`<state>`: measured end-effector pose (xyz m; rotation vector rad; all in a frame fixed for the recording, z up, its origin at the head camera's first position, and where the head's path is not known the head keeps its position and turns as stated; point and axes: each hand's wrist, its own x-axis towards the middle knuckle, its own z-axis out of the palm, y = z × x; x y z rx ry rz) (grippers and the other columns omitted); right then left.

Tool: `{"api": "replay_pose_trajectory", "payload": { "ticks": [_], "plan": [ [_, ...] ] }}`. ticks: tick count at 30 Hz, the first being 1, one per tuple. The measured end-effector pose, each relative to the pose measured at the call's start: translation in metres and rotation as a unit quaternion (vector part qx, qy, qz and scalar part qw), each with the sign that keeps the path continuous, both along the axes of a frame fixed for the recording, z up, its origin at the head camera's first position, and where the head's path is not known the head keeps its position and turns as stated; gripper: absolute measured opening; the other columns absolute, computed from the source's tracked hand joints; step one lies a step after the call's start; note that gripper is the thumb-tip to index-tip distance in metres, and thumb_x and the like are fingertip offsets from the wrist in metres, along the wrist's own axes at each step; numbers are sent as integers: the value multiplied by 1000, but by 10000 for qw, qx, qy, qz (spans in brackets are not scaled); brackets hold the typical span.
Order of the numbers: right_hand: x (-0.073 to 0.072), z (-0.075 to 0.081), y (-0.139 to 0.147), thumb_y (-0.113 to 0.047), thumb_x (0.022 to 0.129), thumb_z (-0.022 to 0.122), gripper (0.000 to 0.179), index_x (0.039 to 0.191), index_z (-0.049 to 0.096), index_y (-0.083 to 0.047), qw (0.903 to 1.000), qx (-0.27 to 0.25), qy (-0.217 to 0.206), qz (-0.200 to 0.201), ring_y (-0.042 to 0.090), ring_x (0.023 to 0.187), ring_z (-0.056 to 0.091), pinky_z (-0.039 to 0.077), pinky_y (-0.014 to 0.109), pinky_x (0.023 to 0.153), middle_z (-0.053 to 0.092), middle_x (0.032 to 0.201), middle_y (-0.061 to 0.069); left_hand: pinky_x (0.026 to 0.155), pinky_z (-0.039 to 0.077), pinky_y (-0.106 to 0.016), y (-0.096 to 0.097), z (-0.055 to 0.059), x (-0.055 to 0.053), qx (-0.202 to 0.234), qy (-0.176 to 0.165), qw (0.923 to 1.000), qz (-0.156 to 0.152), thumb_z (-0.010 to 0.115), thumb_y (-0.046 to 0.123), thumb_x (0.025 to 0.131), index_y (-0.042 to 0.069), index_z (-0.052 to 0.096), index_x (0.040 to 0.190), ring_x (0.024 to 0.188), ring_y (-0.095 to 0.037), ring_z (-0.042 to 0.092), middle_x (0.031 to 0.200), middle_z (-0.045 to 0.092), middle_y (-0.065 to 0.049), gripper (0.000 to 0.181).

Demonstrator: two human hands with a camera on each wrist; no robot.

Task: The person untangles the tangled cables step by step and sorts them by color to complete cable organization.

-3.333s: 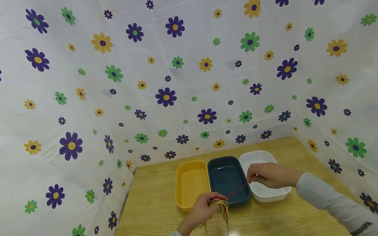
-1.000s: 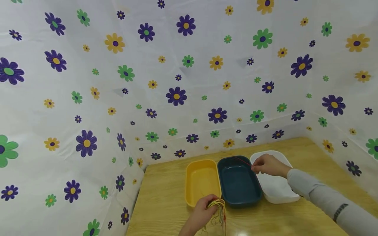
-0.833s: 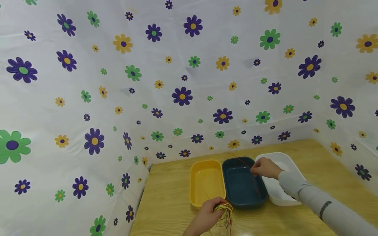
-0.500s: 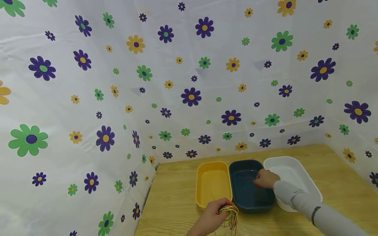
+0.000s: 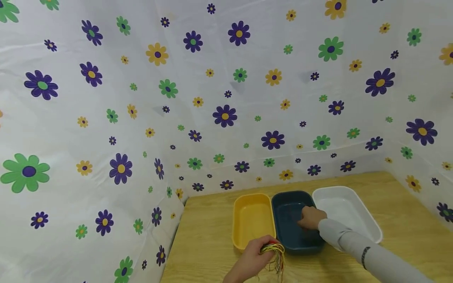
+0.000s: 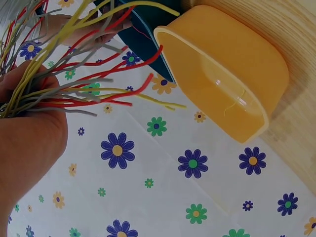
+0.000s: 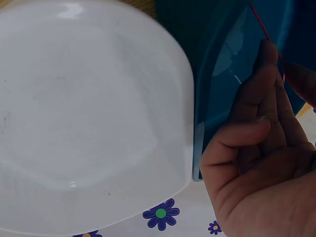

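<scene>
Wooden tabletop margin around three trays, left hand gripping strings, right hand pinching red strand

Flowered white sheet — wooden table

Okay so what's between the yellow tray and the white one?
The dark blue tray lies between the yellow tray and the white tray, with the right hand over it; the head view shows this.

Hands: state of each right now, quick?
Left hand: closed, holding a bundle of red, yellow and gray strings.
Right hand: red string at the fingertips; can't tell whether it's pinched or loose.
</scene>
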<state>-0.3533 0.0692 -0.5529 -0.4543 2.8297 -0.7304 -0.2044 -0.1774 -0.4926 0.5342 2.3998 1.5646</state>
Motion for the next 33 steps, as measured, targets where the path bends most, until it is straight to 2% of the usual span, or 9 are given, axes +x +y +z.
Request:
{"api": "replay_pose_trajectory", "payload": {
  "ticks": [4,7,12,14,18,21,25,29,33],
  "plan": [
    [6,9,-3,-30,90,76,35,60,72,-12,9994,-305,-103,89,13,53,57,43,30,52,63,54,-5,70,47,-20,0,-1,-4,36,-48,10000,-73,61,6,100,9,74,113,77,-2,56,103,73,-1,18],
    [11,16,-3,-25,92,75,28,75,79,-3,9902,-1200,-488,521,13,61,64,51,29,58,71,65,0,69,46,-19,2,-1,-7,27,-61,9999,-155,61,4,99,8,74,113,77,-2,56,102,73,-1,19],
    [37,38,3,-22,102,65,25,106,79,-1,9481,-2574,-1288,1352,17,76,69,52,29,62,77,86,6,64,44,-18,9,-3,-14,107,-84,9997,-186,60,3,99,3,72,112,69,-2,53,92,69,-3,18],
    [51,52,7,-25,105,62,26,109,78,-5,9364,-2809,-1390,1580,16,74,67,48,27,60,77,89,8,63,44,-18,13,-5,-18,181,-66,9997,-138,60,3,99,2,71,112,67,-2,53,87,66,-3,17],
    [73,72,17,-26,109,56,28,107,75,-5,9153,-3183,-1502,1957,13,72,64,49,25,58,75,94,12,69,47,-20,23,-5,-26,185,42,9998,25,60,5,99,1,68,111,73,-2,56,91,69,-4,15],
    [83,80,23,-27,108,57,27,106,74,-6,9129,-3272,-1479,1941,11,73,64,49,25,59,73,94,9,72,47,-20,32,0,-32,33,146,9999,20,61,7,99,2,67,109,78,-3,56,96,70,-4,13],
    [86,85,28,-25,107,59,24,106,74,-7,9197,-3262,-1285,1768,11,73,63,49,26,59,71,90,2,72,47,-21,40,5,-40,-115,251,9995,-141,60,9,101,3,66,110,79,-3,56,96,69,-5,13],
    [85,86,27,-26,108,58,26,106,73,-5,9232,-3323,-1132,1565,13,72,62,48,25,58,68,87,1,72,48,-21,41,7,-40,23,246,9995,-214,59,11,103,3,62,117,81,-3,58,103,72,-10,16],
    [86,83,23,-26,107,60,26,108,71,-2,9197,-3488,-1114,1419,13,72,61,48,26,59,67,88,4,69,45,-20,42,7,-37,297,133,9993,-207,59,13,104,4,53,131,75,-4,55,100,70,-8,29]
  ]
}}
